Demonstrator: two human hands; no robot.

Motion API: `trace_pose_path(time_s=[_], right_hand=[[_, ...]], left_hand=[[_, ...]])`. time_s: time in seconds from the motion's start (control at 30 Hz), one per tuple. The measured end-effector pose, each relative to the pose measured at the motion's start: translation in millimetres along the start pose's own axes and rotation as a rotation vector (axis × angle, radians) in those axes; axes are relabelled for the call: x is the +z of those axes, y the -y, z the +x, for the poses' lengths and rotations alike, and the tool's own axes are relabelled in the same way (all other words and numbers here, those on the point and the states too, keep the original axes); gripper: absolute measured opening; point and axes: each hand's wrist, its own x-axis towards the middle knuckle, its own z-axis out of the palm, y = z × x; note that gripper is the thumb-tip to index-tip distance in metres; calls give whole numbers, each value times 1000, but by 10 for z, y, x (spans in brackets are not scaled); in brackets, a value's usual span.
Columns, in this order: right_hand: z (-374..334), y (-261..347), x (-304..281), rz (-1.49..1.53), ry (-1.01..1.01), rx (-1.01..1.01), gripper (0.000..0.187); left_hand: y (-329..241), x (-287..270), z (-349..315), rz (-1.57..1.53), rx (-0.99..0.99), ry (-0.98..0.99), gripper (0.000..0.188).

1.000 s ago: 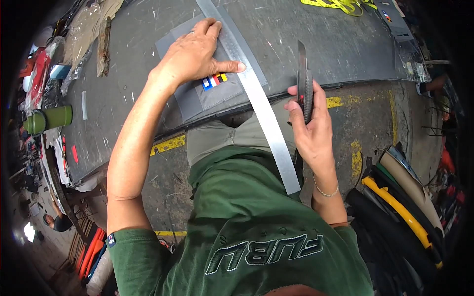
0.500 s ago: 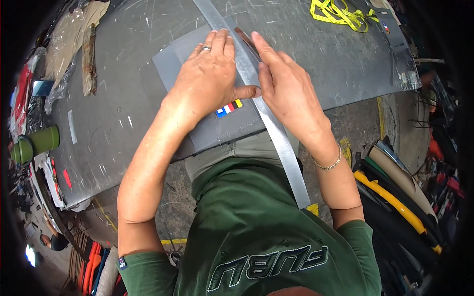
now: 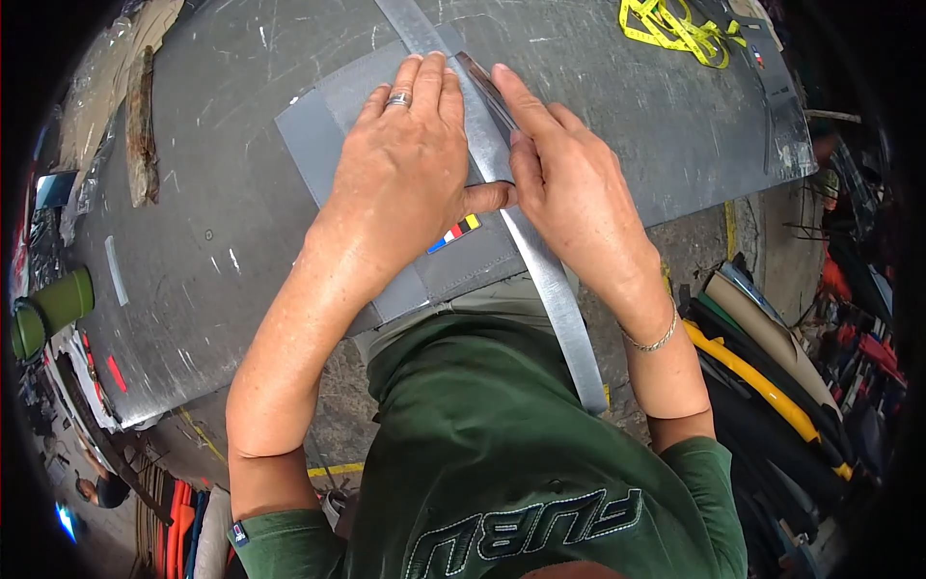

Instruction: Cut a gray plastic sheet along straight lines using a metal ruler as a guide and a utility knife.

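Observation:
My left hand point(image 3: 405, 179) presses flat, fingers spread, on a long metal ruler point(image 3: 545, 280) that lies diagonally across a grey sheet of material point(image 3: 318, 125) on the dark scratched worktable point(image 3: 222, 232). A small striped label point(image 3: 453, 233) shows on the sheet just below my left thumb. My right hand point(image 3: 569, 183) grips a slim utility knife point(image 3: 482, 82) and holds its blade against the ruler's right edge, near the far end of the sheet. Both hands touch at the thumbs.
A yellow strap bundle point(image 3: 675, 29) lies at the table's far right. A green cup point(image 3: 53, 309) stands at the left edge, beside a brown strip point(image 3: 143, 125). Rolled materials, one yellow point(image 3: 762, 386), are stacked at the right.
My right hand has moved the knife from beside my body up to the ruler's edge. My left hand stays pressed on the ruler and sheet.

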Motion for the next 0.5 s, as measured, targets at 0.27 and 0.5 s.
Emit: trace_pose_path(time_s=[0.27,0.5], right_hand=[[30,42,-15,-69,14,-8,57],[27,91,-77,-92,38,-74,54]], left_hand=[[1,10,0,48,11,14,106],[8,47,-9,69,19,-5,104]])
